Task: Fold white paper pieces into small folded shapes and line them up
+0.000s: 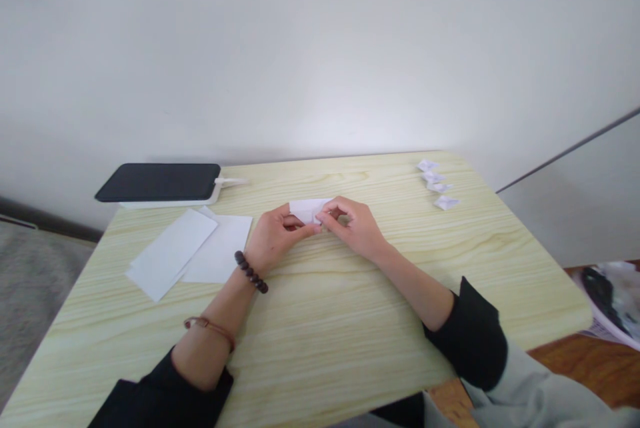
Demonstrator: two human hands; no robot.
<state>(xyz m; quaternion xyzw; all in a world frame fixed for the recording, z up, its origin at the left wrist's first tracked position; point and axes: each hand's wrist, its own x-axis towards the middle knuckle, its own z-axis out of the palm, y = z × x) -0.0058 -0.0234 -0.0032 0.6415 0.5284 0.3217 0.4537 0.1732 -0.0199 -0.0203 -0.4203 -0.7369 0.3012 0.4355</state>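
A small white piece of paper [306, 209], partly folded, is held between both hands above the middle of the table. My left hand [274, 235] grips its left side and lower edge, fingers behind and thumb in front. My right hand [354, 225] pinches the right part of the paper between thumb and forefinger. The fingers hide the paper's right end and lower edge. Dark beads and a thin brown bracelet circle my left wrist.
White paper sheets [173, 251] overlap on the left of the wooden table [340, 328]. Behind them a black phone [159, 182] rests on a white block, a white cable plugged in. Several small folded paper boats [447, 202] line the back right, near the wall.
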